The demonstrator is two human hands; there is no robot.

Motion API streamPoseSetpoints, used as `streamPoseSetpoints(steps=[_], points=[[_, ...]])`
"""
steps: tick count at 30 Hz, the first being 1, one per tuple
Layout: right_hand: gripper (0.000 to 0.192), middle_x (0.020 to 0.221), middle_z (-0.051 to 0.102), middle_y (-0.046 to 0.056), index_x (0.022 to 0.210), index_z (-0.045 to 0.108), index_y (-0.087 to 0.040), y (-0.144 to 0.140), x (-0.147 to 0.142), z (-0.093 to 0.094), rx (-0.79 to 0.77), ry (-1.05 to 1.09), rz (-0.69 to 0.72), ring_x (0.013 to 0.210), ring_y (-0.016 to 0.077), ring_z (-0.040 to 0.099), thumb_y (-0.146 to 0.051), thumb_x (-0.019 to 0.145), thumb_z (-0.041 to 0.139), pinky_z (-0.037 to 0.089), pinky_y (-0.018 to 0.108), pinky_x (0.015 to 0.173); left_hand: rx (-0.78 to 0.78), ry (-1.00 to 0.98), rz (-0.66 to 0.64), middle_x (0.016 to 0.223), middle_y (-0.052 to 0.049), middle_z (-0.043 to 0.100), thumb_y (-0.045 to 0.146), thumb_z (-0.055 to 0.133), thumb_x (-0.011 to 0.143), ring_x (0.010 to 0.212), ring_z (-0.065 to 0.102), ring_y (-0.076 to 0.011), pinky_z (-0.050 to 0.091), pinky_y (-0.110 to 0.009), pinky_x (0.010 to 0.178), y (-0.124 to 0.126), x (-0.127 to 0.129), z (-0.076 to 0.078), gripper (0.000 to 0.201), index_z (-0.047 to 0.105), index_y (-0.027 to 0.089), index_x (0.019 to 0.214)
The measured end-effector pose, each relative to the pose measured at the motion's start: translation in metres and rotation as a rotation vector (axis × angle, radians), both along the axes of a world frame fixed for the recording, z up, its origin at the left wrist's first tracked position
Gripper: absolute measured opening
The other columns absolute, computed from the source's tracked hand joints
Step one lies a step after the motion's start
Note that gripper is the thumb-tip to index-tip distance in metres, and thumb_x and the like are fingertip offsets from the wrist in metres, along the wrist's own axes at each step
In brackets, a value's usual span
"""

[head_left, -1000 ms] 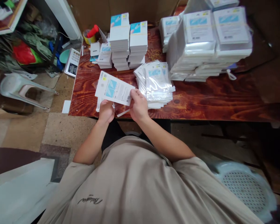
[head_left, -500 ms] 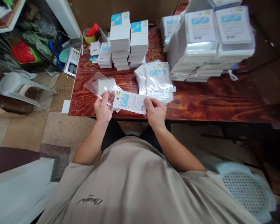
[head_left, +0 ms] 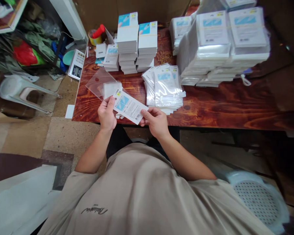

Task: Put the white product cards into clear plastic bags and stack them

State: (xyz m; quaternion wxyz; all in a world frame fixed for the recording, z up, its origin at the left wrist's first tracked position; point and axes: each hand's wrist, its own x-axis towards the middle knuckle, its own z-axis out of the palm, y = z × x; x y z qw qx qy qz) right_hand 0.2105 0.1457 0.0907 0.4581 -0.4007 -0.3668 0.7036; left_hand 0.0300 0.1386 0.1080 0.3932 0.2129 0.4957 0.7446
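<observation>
My right hand [head_left: 155, 121] pinches the lower right corner of a printed packaging card [head_left: 130, 106], white with a blue picture and a yellow mark. My left hand [head_left: 107, 112] grips a clear plastic bag [head_left: 98, 81], its thumb lying against the card's upper left end. The card slants down to the right above the table's front edge. Whether its end sits inside the bag's mouth I cannot tell. Behind the bag lies a whitish stack [head_left: 112, 88], partly covered. Right of the hands is a loose pile of bagged cards [head_left: 164, 85].
Banded stacks of cards [head_left: 127, 36] stand at the back of the wooden table [head_left: 222, 107]. Tall stacks of bagged cards [head_left: 213, 49] fill the back right. A scale [head_left: 75, 67] sits by the left edge, and a tape roll [head_left: 95, 38] is at the back left.
The card has tilted, its right end dropping and its left end rising nearer my left thumb. My right hand has moved left and down with it. The bag has swung slightly left and up.
</observation>
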Motion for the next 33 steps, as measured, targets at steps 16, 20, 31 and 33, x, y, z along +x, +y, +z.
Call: streamPoseSetpoints(steps=[16,20,31,33], points=[[0.045,0.06,0.067,-0.004,0.083,0.054,-0.021,-0.009,-0.026,0.003,0.016,0.014,-0.068,0.051,0.0131,0.067,-0.051,0.075,0.087,0.057,0.022,0.048,-0.015,0.132,-0.072,0.107,-0.007,0.078,0.044,0.082,0.083,0.096,0.075,-0.0182,0.058,-0.029,0.088,-0.016,0.019,-0.008,0.031,0.076,0.018,0.097],[0.041,0.053,0.061,-0.006,0.082,0.054,-0.021,-0.008,-0.008,0.011,0.086,-0.024,0.08,0.041,0.0099,0.056,-0.05,0.081,0.082,0.048,0.021,0.041,0.011,0.003,0.097,0.095,-0.006,0.078,0.042,0.084,0.079,0.085,0.076,-0.0172,0.059,-0.029,0.081,-0.002,-0.013,0.005,0.033,0.071,0.017,0.096],[0.011,0.067,0.06,-0.002,0.093,0.056,-0.015,0.241,-0.08,0.139,0.354,-0.132,-0.161,0.052,0.0098,0.064,-0.015,0.086,0.064,0.048,0.016,0.044,-0.091,-0.184,0.121,0.091,-0.009,0.079,0.038,0.091,0.07,0.083,0.078,-0.0221,0.062,-0.031,0.076,-0.012,-0.064,0.001,0.043,0.065,0.015,0.095],[0.003,0.073,0.058,-0.001,0.092,0.055,-0.011,0.289,-0.106,0.16,0.331,-0.195,-0.174,0.059,0.0092,0.068,-0.009,0.091,0.053,0.049,0.015,0.051,-0.114,-0.194,0.085,0.092,-0.01,0.078,0.039,0.091,0.069,0.083,0.079,-0.0232,0.062,-0.032,0.076,-0.015,-0.062,-0.003,0.043,0.066,0.015,0.094]])
